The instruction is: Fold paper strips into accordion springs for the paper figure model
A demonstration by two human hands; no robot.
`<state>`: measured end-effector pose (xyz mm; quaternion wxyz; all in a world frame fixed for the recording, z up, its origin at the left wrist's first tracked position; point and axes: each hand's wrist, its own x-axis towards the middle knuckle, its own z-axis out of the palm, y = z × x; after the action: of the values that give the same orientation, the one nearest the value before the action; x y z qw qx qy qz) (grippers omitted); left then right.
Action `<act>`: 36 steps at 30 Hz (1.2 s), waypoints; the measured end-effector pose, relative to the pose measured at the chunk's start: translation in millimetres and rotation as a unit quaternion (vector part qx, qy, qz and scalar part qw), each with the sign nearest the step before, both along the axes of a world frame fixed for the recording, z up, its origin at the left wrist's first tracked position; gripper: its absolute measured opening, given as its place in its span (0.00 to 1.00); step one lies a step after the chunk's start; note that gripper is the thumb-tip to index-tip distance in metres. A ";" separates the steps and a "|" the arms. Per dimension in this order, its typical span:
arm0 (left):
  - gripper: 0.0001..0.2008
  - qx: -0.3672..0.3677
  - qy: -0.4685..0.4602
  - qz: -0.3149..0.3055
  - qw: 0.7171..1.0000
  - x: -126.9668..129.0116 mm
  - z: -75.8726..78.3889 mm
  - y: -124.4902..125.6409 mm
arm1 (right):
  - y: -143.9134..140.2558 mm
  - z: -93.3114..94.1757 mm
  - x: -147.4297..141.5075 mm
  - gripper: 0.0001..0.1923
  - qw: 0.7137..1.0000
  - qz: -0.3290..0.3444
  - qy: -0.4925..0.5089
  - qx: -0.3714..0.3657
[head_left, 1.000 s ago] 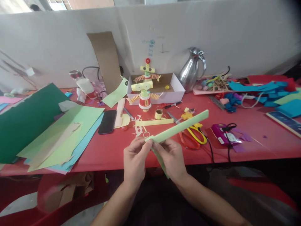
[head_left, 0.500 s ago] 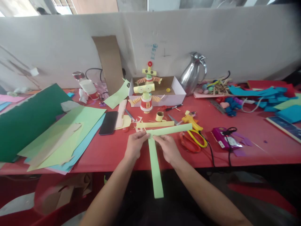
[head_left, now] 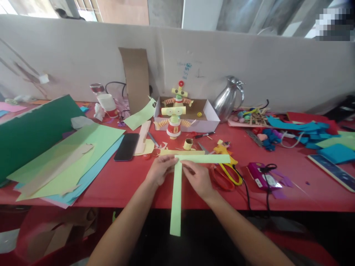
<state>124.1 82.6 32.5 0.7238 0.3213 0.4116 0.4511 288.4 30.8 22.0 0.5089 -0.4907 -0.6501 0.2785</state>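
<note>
Head view shows two pale-green paper strips (head_left: 176, 199) meeting in a corner at the centre of the frame, one reaching right over the table (head_left: 111, 192), the other running down past its front edge. The left hand (head_left: 161, 170) pinches the corner from the left, fingers closed on the paper; the right hand (head_left: 198, 178) has thumb and fingers drawn together at the same corner, from the right. The strips look light, thin and springy, likely to crease or tear under force rather than slip, so the overlapping corner seems the best hold; the long free ends would probably sway. Just behind the corner lie a yellow strip (head_left: 181, 152) and a yellow paper ring (head_left: 188, 144). Right of centre, scissors (head_left: 217, 180) and a yellow corded tool (head_left: 222, 149) crowd the sideways end, the nearest obstacles. Farther out are a phone (head_left: 127, 146) and paper sheets (head_left: 108, 133) on the left, two paper figures (head_left: 174, 128) by a box (head_left: 212, 120) at upper centre, and a metal jug (head_left: 227, 98) at upper right.
</note>
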 end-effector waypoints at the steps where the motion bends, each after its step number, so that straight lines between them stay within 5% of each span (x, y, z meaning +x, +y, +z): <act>1: 0.18 0.005 -0.003 0.001 1.000 0.1 -0.5 -0.4 | 4.6 1.7 -0.4 0.12 1.000 0.008 0.007 -0.001; 7: 0.15 0.048 -0.023 -0.023 0.998 -0.4 0.0 -5.5 | 10.1 2.2 -4.8 0.08 0.998 0.000 0.069 -0.003; 14: 0.18 0.038 -0.033 -0.019 0.999 4.7 -1.7 -6.9 | 10.5 0.9 -11.0 0.09 0.982 -0.072 0.151 -0.085; 22: 0.19 0.072 -0.039 -0.016 0.997 4.7 -4.6 -8.5 | 15.2 -1.6 -24.1 0.12 0.942 -0.078 0.296 -0.136; 28: 0.17 0.067 -0.045 0.006 0.997 5.3 -4.6 -9.7 | 13.8 -0.1 -40.1 0.10 0.923 -0.093 0.352 -0.123; 36: 0.15 0.092 -0.045 0.059 0.993 11.5 -2.3 -10.4 | 9.2 0.6 -45.3 0.12 0.934 -0.118 0.332 -0.064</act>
<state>135.6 72.2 30.2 0.6810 0.3410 0.3540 0.5428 243.0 39.9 22.6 0.6923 -0.4750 -0.3621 0.4050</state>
